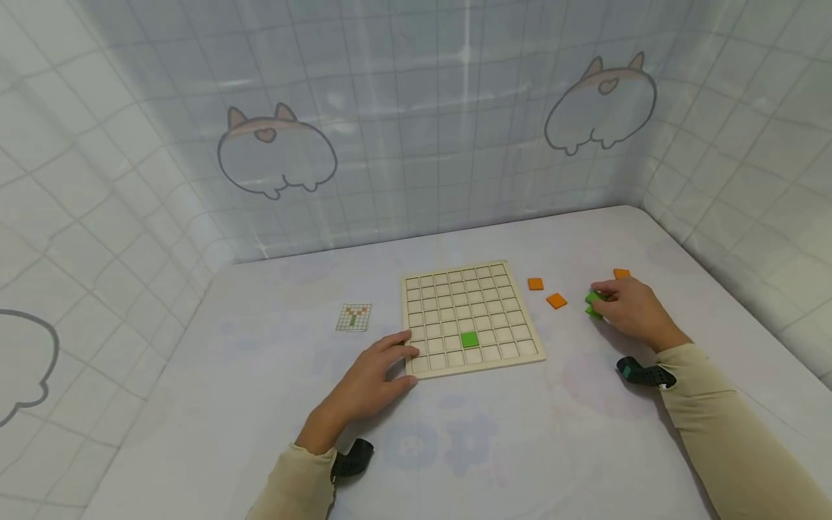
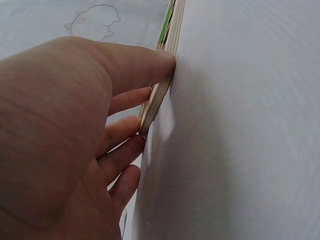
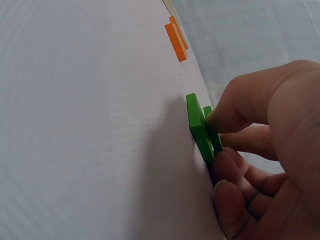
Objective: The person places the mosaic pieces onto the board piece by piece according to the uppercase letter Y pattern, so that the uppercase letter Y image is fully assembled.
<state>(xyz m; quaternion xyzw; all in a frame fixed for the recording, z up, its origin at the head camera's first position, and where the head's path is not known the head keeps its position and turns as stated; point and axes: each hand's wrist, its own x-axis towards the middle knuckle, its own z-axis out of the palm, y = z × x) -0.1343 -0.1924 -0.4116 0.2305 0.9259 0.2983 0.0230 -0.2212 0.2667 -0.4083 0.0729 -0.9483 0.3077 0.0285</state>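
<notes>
While bracing the gridded board (image 1: 477,303) at its near left corner with the loosely spread left hand (image 1: 372,379), pinching the farther green tile (image 1: 592,297) between thumb and finger of the right hand (image 1: 629,309), low at the white tabletop (image 1: 507,419), well right of the board. Likely best to grip opposite edges and lift straight up without nudging the nearer green tile (image 1: 591,311) just beside it. Wise also to skirt the orange tiles (image 1: 535,284) and leave the lone green square (image 1: 469,339) on the grid undisturbed.
</notes>
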